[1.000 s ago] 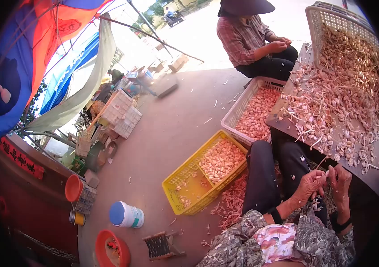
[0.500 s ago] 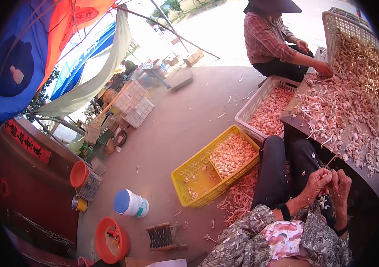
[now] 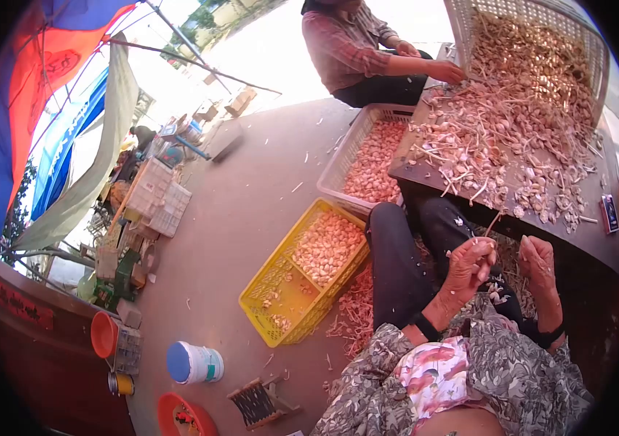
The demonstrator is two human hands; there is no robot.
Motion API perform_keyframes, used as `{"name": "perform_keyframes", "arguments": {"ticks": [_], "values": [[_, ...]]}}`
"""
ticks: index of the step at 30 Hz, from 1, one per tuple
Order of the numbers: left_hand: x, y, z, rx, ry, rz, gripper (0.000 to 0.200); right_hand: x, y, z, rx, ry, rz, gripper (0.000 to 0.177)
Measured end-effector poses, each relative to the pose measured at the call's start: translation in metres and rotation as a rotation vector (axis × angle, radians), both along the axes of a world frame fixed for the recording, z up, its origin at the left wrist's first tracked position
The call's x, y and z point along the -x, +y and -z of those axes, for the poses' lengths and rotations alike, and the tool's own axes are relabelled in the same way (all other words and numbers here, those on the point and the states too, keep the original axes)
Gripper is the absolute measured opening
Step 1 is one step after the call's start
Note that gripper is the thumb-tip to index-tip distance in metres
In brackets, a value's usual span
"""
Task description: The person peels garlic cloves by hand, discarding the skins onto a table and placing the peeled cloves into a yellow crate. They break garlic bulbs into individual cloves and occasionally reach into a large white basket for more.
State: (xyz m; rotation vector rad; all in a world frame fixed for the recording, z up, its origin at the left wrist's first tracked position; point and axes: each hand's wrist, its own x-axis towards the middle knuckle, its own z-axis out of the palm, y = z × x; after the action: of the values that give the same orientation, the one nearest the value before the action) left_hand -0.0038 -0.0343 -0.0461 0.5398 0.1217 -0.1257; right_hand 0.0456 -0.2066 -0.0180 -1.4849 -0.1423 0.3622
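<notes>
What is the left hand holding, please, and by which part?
Left hand seems to pinch a thin stalk by its lower end; right hand's hold cannot be told.

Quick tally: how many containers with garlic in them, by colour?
Yellow: 1, the crate
White: 2, the floor crate and the tipped basket
Total: 3
</notes>
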Motion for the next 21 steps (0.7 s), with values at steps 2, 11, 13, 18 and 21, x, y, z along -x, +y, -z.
{"name": "perform_keyframes", "arguments": {"ticks": [2,11,13,18,21], "values": [[-0.001,0.007,0.001,0.093,0.0,-0.008,0.019,-0.008,-0.027,0.017,0.256,-0.206,-0.005,0.042],[-0.011,0.012,0.013,0.374,-0.068,0.064,0.027,0.002,-0.079,0.035,1.092,-0.557,0.141,0.022],[-0.009,0.012,0.01,0.36,-0.04,0.055,0.027,-0.003,-0.067,0.023,0.764,-0.565,0.053,0.01],[-0.015,0.004,0.022,0.361,0.027,0.075,0.026,-0.006,-0.012,-0.04,0.505,-0.836,-0.084,0.011],[-0.012,0.001,0.035,0.369,0.097,0.063,0.026,-0.005,0.022,-0.057,0.49,-0.969,-0.322,0.016]]}}
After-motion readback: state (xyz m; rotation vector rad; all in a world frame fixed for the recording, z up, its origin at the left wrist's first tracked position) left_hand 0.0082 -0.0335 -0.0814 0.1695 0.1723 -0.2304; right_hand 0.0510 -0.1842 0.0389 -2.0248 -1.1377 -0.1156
